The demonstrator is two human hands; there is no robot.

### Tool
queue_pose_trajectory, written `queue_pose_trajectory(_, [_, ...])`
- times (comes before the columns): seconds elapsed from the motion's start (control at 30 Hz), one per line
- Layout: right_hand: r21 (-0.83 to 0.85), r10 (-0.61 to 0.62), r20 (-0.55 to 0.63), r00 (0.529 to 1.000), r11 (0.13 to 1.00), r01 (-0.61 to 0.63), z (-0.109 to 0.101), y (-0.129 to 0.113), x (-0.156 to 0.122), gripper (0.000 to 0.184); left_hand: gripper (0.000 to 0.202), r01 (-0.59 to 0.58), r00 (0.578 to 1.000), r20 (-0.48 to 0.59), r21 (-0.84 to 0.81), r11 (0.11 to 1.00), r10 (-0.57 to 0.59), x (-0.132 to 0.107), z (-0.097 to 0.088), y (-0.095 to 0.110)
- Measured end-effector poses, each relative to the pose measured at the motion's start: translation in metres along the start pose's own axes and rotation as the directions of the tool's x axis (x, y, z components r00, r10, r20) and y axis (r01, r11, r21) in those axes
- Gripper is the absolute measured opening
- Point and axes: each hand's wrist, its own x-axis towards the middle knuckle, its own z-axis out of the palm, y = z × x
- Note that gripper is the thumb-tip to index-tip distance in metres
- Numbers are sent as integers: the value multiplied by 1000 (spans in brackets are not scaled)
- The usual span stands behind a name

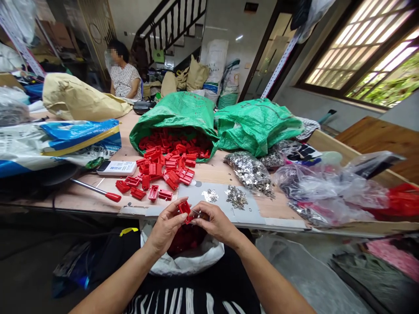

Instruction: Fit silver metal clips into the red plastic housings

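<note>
My left hand (165, 229) pinches a small red plastic housing (184, 209), open box-shaped, held up above the table's front edge. Close against it, my right hand (216, 221) grips a thin tool (200, 214) with a metal tip; its exact kind is too small to make out. Below both hands, a white sack (206, 261) in my lap holds more red pieces. On the table just ahead lie loose red housings (153, 170), spilling from a green woven bag (183, 109). Two small piles of metal pieces, a shiny pile (210, 195) and a darker pile (236, 197), rest on a grey sheet (193, 198).
A clear bag of metal parts (248, 172) lies right of centre, beside crumpled plastic bags (334, 187). At left are a red-handled metal rod (113, 197), a white box-like device (117, 168) and a blue-white sack (65, 139). Another person (124, 78) sits across the table.
</note>
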Motion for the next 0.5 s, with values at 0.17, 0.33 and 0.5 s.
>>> queue_pose_trajectory(0.17, [45,88,-81,993,995,-85,-3,7,-6,17,52,-44,999,-14,91,995,46,2,-5,-4])
queue_pose_trajectory(0.33, [-170,62,-134,989,982,-84,-1,20,-11,26,49,-130,991,27,406,904,130,16,-23,-13])
queue_pose_trajectory(0.5, [-247,113,-141,984,958,-145,7,27,-15,25,35,-252,963,86,620,743,255,31,-34,-16])
